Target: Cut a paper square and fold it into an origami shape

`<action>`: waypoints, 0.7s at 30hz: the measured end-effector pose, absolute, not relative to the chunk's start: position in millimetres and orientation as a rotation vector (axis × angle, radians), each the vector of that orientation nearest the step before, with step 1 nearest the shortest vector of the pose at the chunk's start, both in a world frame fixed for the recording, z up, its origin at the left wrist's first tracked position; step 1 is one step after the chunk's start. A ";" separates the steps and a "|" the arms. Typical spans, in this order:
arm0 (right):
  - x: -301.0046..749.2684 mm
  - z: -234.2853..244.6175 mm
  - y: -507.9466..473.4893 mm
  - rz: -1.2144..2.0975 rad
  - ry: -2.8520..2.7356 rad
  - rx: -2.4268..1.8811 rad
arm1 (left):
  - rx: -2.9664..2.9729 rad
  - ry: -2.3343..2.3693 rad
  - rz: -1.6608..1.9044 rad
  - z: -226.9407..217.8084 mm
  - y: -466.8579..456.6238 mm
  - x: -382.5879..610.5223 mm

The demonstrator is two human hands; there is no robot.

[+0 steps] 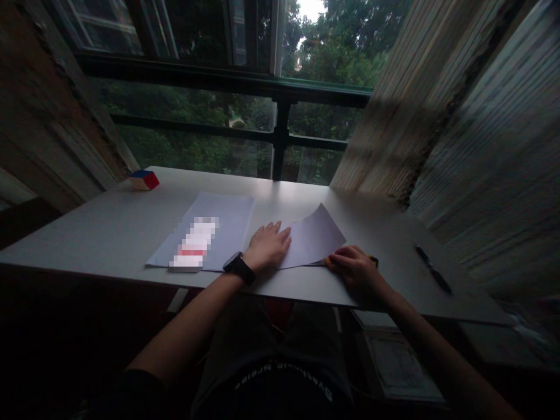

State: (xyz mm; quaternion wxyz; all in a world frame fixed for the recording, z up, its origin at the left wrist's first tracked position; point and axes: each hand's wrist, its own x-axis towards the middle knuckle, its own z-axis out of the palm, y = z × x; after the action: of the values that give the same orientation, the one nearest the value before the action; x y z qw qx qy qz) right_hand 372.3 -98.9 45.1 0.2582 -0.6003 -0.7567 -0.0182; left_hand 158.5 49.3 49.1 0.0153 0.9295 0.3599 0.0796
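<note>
The left hand (268, 248) lies open and palm-down, fingers spread across the left part of a loose white sheet (311, 236) on the white table (100, 224); the sheet sits between the two hands, its right side curling up. The right hand (356, 267) is wrapped around a yellow-and-black tool (373, 262) at the sheet's near right corner — the fingers hide most of it, and any brand on it is out of sight.

Left of the left hand, a second white sheet (227, 219) lies flat, carrying a pale label (196, 242) with a red band; it is pixelated, so its text cannot be read. White lettering (284, 371) curves across the dark shirt (271, 399), upside down and too dim to make out surely. The black watch (239, 268) on the left wrist shows no readable mark — nor does the black pen (433, 269) at the table's right. A colored cube (144, 180) rests at the far left.
</note>
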 end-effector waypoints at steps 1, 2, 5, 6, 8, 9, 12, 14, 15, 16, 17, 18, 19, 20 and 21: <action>373.3 45.0 -98.6 -0.048 -2.050 -1.625 | 2.889 1.136 0.273 47.5 48.1 158.2; 373.9 44.5 -98.0 -0.047 -2.051 -1.619 | 2.886 1.151 0.291 45.5 47.1 158.2; 373.0 42.4 -95.4 -0.043 -2.068 -1.600 | 2.888 1.177 0.311 39.3 44.9 158.5; 372.1 42.0 -94.6 -0.042 -2.075 -1.596 | 2.889 1.178 0.312 37.9 44.6 158.6; 369.9 42.2 -93.0 -0.042 -2.088 -1.592 | 2.891 1.168 0.314 36.8 44.5 158.4; 368.6 42.9 -92.3 -0.041 -2.095 -1.588 | 2.890 1.160 0.315 36.9 44.7 158.3; 364.8 45.6 -90.4 -0.032 -2.114 -1.568 | 2.886 1.138 0.317 38.2 46.3 158.4; 362.2 47.1 -89.0 -0.032 -2.122 -1.573 | 2.901 1.104 0.320 39.1 47.9 159.0; 360.8 47.7 -88.2 -0.036 -2.127 -1.580 | 2.916 1.078 0.324 39.5 48.7 159.5; 359.2 48.2 -87.3 -0.040 -2.133 -1.585 | 2.931 1.049 0.323 39.8 49.4 160.0; 357.4 48.7 -86.5 -0.043 -2.139 -1.584 | 2.944 1.023 0.318 40.1 50.0 160.5; 355.3 49.4 -85.6 -0.042 -2.145 -1.574 | 2.952 1.004 0.310 40.3 50.5 161.0; 353.0 50.3 -84.9 -0.036 -2.153 -1.559 | 2.955 0.993 0.301 40.5 50.8 161.3; 350.4 51.3 -84.2 -0.026 -2.160 -1.544 | 2.956 0.989 0.292 40.6 51.1 161.6; 347.6 52.5 -83.7 -0.017 -2.167 -1.529 | 2.954 0.990 0.286 40.6 51.2 161.8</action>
State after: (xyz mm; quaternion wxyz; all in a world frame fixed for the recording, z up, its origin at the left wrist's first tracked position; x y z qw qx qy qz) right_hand 347.6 -83.7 52.5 0.2423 -0.5594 -0.7927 -0.0061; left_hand 161.8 51.2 40.6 0.0063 0.9442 0.3164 0.0914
